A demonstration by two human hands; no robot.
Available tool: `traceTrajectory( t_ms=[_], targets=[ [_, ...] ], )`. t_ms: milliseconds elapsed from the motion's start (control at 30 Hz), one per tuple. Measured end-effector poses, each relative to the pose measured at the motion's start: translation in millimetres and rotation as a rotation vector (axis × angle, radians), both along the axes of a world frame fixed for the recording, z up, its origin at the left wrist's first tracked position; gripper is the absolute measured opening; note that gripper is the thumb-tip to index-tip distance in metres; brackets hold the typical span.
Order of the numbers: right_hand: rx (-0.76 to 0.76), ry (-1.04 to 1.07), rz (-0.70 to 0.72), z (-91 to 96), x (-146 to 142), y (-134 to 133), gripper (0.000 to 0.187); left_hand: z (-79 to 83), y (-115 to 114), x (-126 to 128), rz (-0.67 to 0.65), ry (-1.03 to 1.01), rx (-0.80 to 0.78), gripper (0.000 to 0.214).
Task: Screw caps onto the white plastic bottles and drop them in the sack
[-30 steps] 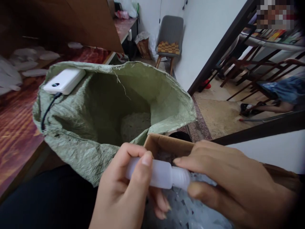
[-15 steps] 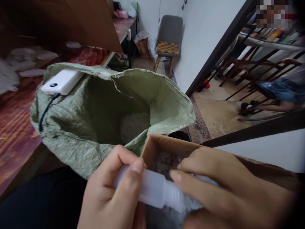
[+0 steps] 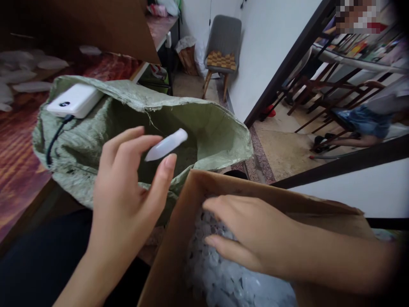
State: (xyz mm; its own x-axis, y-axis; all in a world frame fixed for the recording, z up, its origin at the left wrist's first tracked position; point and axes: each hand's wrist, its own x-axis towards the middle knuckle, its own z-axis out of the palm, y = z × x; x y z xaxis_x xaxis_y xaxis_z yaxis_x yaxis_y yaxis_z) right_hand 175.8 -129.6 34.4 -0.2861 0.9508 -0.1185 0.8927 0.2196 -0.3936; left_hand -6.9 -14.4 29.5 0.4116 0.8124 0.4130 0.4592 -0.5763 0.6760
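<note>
My left hand (image 3: 128, 187) hovers with fingers spread over the mouth of a green woven sack (image 3: 211, 128). A small white plastic bottle (image 3: 166, 145) is in the air just past its fingertips, above the sack's opening. My right hand (image 3: 252, 234) reaches into a brown cardboard box (image 3: 179, 238) and rests on a heap of small translucent plastic pieces (image 3: 223, 277). Its fingers are curled down among the pieces; what they hold, if anything, is hidden.
A white power bank (image 3: 75, 100) with a black cable lies on the sack's left rim. A reddish wooden table (image 3: 19, 162) stands at left with white pieces on it. A grey chair (image 3: 223, 47) stands by the far wall. Another person sits at right (image 3: 367, 123).
Both hands held the white bottle together over the box. Now my left hand has opened and let it go over the sack. My right hand has dropped into the box.
</note>
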Motion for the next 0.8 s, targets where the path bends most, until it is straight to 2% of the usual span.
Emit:
traceTrajectory(
  t_ms=[67,133,233,300,367,467,533,667,767,800],
  targets=[
    [-0.033,-0.143,0.218,-18.2,-2,-4,0.026,-1.2,5,8,0.035,0.003,0.179,0.039],
    [-0.038,-0.202,0.338,-39.1,-4,-13,0.025,-2.1,-1,15,-0.062,0.02,0.261,0.031],
    [-0.055,-0.236,0.357,-64.9,-7,-32,0.033,-6.6,-18,23,-0.305,0.123,0.26,0.019],
    [-0.06,-0.259,0.336,-75.0,-8,-43,0.043,-11.6,-27,28,-0.423,0.194,0.256,0.017],
    [-0.059,-0.267,0.303,-79.9,-8,-53,0.045,-16.5,-31,31,-0.473,0.254,0.289,0.017],
    [-0.078,-0.243,0.263,-81.4,-6,-60,0.028,-20.9,-33,34,-0.473,0.316,0.378,0.018],
    [-0.113,-0.199,0.244,-80.5,-3,-60,0.023,-21.8,-32,34,-0.491,0.352,0.407,0.019],
    [-0.231,-0.071,0.15,-77.1,3,-47,0.016,-22.1,-32,33,-0.523,0.393,0.403,0.019],
    [-0.378,0.079,0.065,-75.1,8,-30,0.003,-24.1,-32,32,-0.52,0.388,0.4,0.018],
    [-0.435,0.139,0.033,-74.7,9,-25,0.006,-25.2,-32,32,-0.517,0.389,0.397,0.018]
  ],
)
